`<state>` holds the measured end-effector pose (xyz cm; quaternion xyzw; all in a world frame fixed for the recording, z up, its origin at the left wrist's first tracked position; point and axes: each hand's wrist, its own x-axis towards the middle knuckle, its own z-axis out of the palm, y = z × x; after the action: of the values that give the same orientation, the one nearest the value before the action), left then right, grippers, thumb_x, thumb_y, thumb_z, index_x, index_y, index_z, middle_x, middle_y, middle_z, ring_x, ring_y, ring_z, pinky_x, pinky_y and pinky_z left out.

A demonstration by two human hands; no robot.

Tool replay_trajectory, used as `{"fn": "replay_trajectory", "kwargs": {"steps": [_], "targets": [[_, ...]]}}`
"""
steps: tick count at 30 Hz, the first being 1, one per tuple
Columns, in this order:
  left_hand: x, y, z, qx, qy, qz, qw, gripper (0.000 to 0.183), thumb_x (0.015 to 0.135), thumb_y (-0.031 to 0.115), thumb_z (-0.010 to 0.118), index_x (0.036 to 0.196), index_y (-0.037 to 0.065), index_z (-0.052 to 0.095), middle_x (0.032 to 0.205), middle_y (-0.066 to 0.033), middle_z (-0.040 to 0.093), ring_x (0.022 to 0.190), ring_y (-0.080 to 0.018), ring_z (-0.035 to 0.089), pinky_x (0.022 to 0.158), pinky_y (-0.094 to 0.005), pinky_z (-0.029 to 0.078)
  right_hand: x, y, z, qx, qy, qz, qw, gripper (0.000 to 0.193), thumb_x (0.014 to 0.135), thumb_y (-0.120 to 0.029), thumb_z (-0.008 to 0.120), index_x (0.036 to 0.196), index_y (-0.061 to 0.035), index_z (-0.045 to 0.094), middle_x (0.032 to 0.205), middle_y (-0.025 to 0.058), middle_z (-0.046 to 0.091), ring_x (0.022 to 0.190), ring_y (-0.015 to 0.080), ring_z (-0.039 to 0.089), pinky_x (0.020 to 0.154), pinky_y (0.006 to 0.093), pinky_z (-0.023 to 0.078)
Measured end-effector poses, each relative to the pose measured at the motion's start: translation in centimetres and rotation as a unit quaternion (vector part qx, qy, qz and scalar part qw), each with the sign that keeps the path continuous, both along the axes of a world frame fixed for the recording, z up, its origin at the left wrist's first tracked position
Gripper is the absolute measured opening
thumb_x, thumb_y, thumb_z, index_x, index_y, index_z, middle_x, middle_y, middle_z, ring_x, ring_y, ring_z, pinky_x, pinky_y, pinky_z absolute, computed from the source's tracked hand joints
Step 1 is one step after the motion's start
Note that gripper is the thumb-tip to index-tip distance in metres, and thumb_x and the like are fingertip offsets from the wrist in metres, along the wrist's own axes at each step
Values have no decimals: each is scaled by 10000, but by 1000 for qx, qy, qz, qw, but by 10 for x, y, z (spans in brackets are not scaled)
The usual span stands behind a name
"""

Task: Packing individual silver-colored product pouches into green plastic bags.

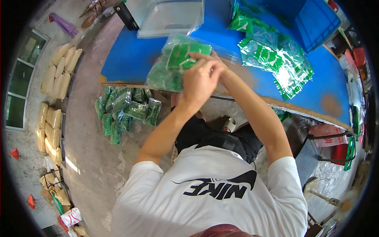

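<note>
A clear plastic bag point(164, 75) filled with rows of green packets lies at the table's near edge, partly overhanging it. On its upper part is a flat green packet point(181, 57) with white marks. My left hand point(202, 79) is closed, its fingertips on the packet's right side. Close behind it, my right hand point(218, 65) is at the bag's right side. The left hand covers most of the right hand's fingers, so their grip cannot be seen. To the right, several loose flat green-and-clear packets point(272, 59) are spread in a shiny heap.
A blue crate point(321, 25) lies tipped at the blue table's point(130, 59) far right. A clear plastic bin point(169, 19) and a black cylinder point(125, 15) stand at the back. Filled green bags point(128, 106) are piled on the floor at left. Sacks point(61, 71) line the wall.
</note>
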<state>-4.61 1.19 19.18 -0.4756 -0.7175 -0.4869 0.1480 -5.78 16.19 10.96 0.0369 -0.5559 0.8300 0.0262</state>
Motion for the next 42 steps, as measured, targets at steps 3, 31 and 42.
{"fn": "replay_trajectory", "kwargs": {"steps": [3,31,42], "targets": [[-16,-19,10,-5,-136,-22,990,311,856,194,778,1117,50,691,768,-57,647,667,-159,614,628,-305,502,-4,-14,67,373,-177,12,911,482,1037,-271,512,1465,-62,438,1345,131,583,1186,215,594,947,358,526],[-181,-79,-47,-82,-490,-198,845,795,1014,466,506,1586,18,185,1659,-157,162,1537,-226,110,1227,-347,82,1,-56,-18,423,-69,-350,833,869,950,-447,649,1519,22,189,1166,294,619,864,268,716,521,372,572],[-192,-71,-26,-333,-269,-176,886,1011,708,199,907,1538,38,354,1536,-174,413,1395,-255,412,1138,-353,354,28,-77,3,388,-63,-207,896,825,952,-298,648,1523,55,168,776,207,695,640,329,696,618,443,556]]}}
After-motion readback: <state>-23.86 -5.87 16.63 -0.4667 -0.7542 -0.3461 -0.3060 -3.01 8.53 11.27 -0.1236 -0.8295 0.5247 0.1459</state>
